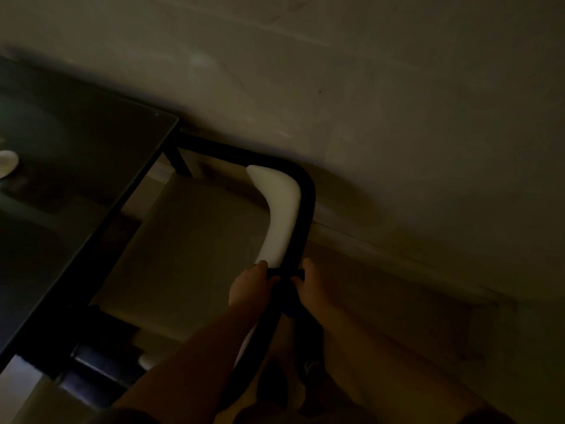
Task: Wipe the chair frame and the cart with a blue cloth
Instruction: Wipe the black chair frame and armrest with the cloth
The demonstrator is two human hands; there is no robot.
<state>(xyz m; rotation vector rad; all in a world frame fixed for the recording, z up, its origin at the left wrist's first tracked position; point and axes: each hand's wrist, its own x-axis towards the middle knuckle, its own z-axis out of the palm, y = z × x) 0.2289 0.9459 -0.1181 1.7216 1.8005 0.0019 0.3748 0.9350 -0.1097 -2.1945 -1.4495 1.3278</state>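
Note:
The scene is dim. A black tubular chair frame (307, 191) curves from the table's corner round to my hands, with a white padded backrest (279, 209) inside the bend. My left hand (249, 286) grips the tube from the left, just below the pad. My right hand (308, 286) grips the same tube from the right, with a dark blue cloth (292, 310) bunched under its palm against the frame. Most of the cloth is hidden by the hand. No cart shows in this view.
A dark glass-topped table (76, 166) with a black frame fills the left; a white object (7, 166) sits at its far left edge. Pale floor tiles (397, 133) spread to the right and beyond. My dark shoes (272, 384) stand below the frame.

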